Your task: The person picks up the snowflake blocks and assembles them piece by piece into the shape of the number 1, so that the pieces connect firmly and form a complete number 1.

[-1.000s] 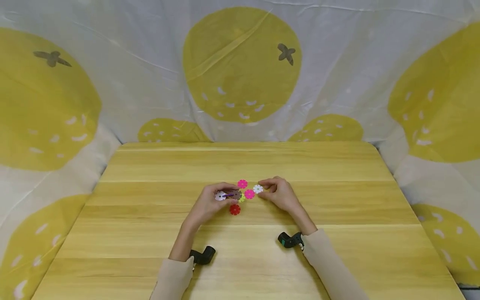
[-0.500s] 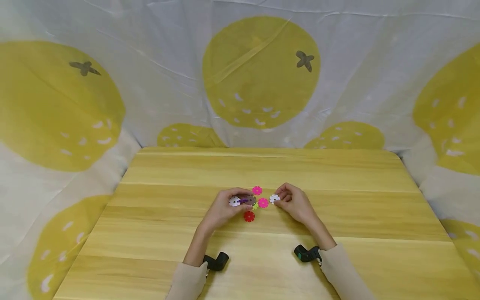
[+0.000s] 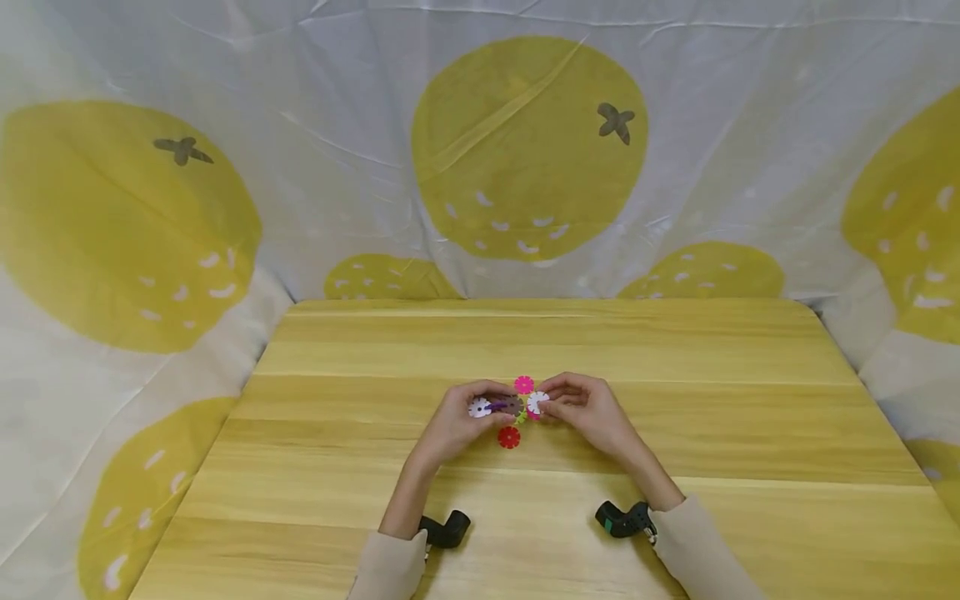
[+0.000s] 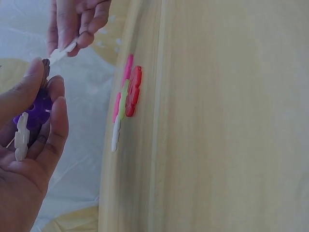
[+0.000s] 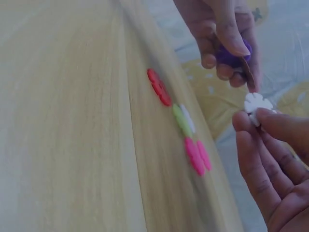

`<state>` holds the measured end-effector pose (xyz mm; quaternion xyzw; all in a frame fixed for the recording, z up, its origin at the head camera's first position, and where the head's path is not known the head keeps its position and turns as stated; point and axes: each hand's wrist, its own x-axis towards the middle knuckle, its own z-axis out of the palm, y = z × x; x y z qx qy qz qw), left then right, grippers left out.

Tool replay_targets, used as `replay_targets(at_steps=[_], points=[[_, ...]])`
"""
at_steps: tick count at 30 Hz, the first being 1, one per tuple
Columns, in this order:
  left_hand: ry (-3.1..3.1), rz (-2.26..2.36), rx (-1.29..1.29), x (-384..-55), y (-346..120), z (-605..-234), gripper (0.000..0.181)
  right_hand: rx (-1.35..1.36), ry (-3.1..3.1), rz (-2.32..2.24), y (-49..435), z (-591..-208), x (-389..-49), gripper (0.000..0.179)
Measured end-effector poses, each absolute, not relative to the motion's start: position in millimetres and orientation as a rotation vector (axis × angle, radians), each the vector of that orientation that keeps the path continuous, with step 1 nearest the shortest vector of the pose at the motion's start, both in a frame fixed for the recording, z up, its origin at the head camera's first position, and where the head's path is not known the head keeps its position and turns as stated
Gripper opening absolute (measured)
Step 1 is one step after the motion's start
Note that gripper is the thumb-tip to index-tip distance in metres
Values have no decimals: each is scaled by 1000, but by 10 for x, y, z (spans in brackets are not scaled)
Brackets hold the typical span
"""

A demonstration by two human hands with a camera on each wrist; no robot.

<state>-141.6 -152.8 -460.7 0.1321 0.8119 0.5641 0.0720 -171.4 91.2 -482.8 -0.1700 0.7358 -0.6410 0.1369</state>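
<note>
Pinching a white disc [image 3: 536, 402], the right hand [image 3: 592, 414] meets the left hand [image 3: 461, 421], whose fingers grip joined discs [image 3: 497, 407].

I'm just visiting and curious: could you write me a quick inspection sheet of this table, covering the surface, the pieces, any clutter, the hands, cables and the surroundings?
Surface: wooden table, pale planks.
Job's things: white flower disc pinched by the right hand; small cluster of joined discs, purple, brown and white, held by the left hand.
Clutter: loose discs on the table, red, green, white and pink.
Hands: both raised above the table, each holding pieces.
Cables: nothing seen.
Surroundings: white cloth with big yellow fruit prints behind and beside.
</note>
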Motion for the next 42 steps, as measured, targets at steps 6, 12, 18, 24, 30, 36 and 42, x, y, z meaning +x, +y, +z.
replay_targets(at_steps=[6,12,18,24,30,36,42], points=[[2389,1705,409,-1407,-1484,-4624,30,-465,2180,-1894,919,-4828,-1618,22],[2350,1714,387,-1401,-1467,-4615,27,-472,2071,-2012,922,-4830,-1545,22],[2341,1709,399,-1390,-1475,-4604,29,-525,2038,-2064,880,-4857,-1513,22],[2298,1745,381,-1382,-1500,-4583,29,-522,2065,-2040,847,-4841,-1523,19],[2241,1804,373,-1408,-1534,-4572,28,-537,2065,-2033,813,-4770,-1569,18],[2225,1848,385,-1429,-1561,-4566,28,-581,2036,-2042,791,-4760,-1618,17],[2215,1839,398,-1406,-1568,-4611,28,-567,2062,-1990,802,-4765,-1608,14]])
